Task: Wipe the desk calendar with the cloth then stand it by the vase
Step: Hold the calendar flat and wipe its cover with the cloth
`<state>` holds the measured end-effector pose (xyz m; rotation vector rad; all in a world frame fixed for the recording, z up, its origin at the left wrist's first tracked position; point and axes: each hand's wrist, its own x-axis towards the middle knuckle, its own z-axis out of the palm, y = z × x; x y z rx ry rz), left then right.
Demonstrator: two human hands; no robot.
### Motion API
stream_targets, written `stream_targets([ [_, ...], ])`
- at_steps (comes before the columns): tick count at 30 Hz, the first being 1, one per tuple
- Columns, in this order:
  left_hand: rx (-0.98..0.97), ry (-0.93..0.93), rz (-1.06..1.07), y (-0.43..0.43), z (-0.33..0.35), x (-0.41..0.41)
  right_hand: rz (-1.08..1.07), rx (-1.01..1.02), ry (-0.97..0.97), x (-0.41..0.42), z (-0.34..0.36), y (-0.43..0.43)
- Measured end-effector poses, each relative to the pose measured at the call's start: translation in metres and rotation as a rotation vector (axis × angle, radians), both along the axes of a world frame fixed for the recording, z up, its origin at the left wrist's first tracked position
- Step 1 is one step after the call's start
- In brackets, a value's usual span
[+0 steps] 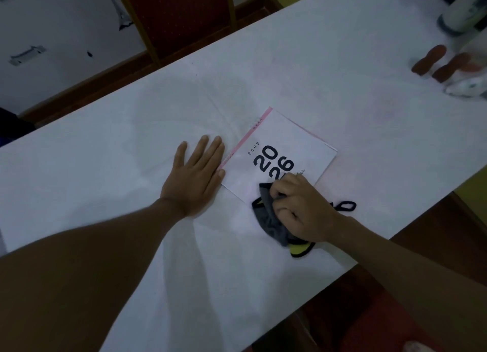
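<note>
The table [329,69] lies bare from the flat calendar [295,141] to its far edge and left end. At the far right corner, the vase [466,11] and blurred objects [448,67] crowd the way.

**Print on the calendar cover**

The desk calendar [283,143] lies flat near the middle of the counter [342,69]. Its white cover bears "20" above "26" in heavy black numerals, and beside them the small spaced digits "2569". A thin cursive word follows the numerals; only its end shows and it cannot be read. Tiny marks on the pink edge strip are too small to read.
</note>
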<state>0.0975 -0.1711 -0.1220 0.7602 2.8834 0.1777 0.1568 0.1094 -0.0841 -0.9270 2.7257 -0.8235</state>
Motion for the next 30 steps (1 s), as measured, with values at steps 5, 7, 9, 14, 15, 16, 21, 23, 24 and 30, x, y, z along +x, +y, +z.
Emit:
stream_targets([
  [5, 0.007, 0.007, 0.006, 0.001, 0.0, 0.001, -0.437, -0.27, -0.114, -0.022, 0.01, 0.021],
  [7, 0.008, 0.007, 0.008, 0.0, 0.0, 0.001, -0.611, -0.289, -0.09, -0.044, 0.011, 0.025],
  [9, 0.002, 0.007, 0.006, 0.001, 0.0, 0.001, -0.678, -0.236, -0.07, -0.069, 0.009, 0.022],
  [14, 0.002, -0.002, 0.005, 0.002, 0.001, 0.0, -0.643, -0.003, -0.017, -0.092, -0.003, -0.002],
  [15, -0.002, -0.002, 0.004, 0.001, 0.001, 0.0, -0.609, 0.03, 0.022, -0.087, -0.004, -0.006],
  [16, -0.006, -0.001, 0.004, 0.001, 0.001, -0.001, -0.563, 0.048, 0.049, -0.079, -0.005, -0.009],
  [21, -0.018, -0.013, -0.007, 0.001, 0.002, 0.0, -0.252, 0.062, 0.021, -0.028, -0.007, -0.006],
  [23, -0.022, -0.013, -0.009, 0.001, 0.003, 0.0, -0.129, 0.034, 0.015, -0.02, -0.006, 0.006],
  [24, -0.026, -0.015, -0.016, 0.001, 0.003, 0.0, -0.088, 0.037, 0.011, -0.022, -0.006, 0.013],
  [30, -0.031, -0.018, -0.058, 0.001, 0.005, -0.001, -0.321, 0.115, 0.04, -0.072, -0.001, 0.018],
])
